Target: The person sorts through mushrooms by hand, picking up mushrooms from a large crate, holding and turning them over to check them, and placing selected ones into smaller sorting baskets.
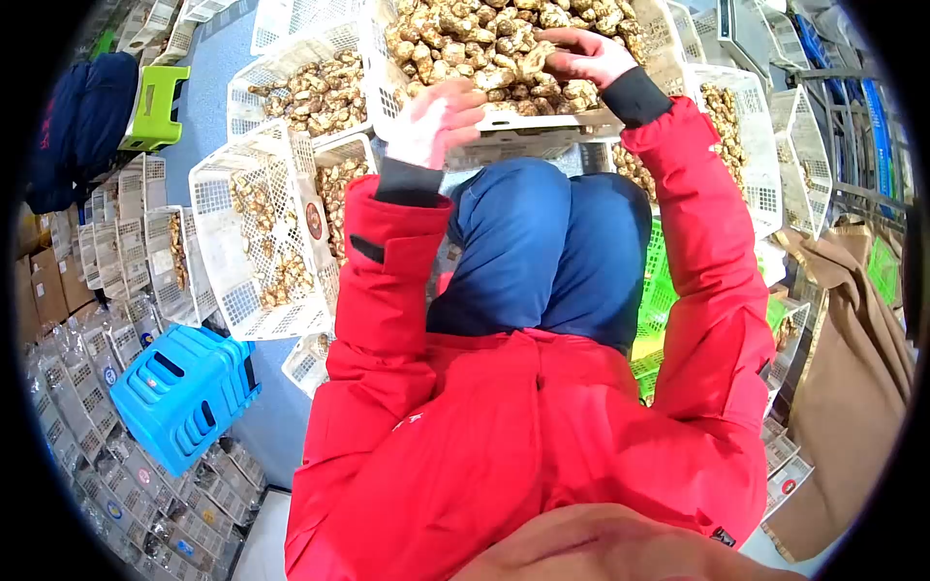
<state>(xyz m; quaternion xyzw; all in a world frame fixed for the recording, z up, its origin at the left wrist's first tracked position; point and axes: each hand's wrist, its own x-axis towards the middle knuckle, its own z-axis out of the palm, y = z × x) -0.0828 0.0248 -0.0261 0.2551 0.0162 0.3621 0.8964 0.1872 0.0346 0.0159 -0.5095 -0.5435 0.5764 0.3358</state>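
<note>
A white plastic basket (pixel 383 92) in front of my knees is heaped with knobbly cream-and-brown mushroom-like pieces (pixel 465 44). My right hand (pixel 591 58) is over the right half of the heap, its thumb and fingers closed on a pale mushroom-like piece (pixel 535 62). At the basket's near left corner is my left hand (pixel 441 118), palm partly turned up, fingers apart and stretched toward the heap. Nothing shows in it. My right fingers partly cover the piece they grip.
More white baskets with similar pieces stand left (pixel 262 232) and right (pixel 736 136) of me. A blue plastic stool (pixel 184 392) and a green stool (pixel 157 107) are at left, beside stacked crates (pixel 145 484). Brown cloth (pixel 843 358) hangs at right.
</note>
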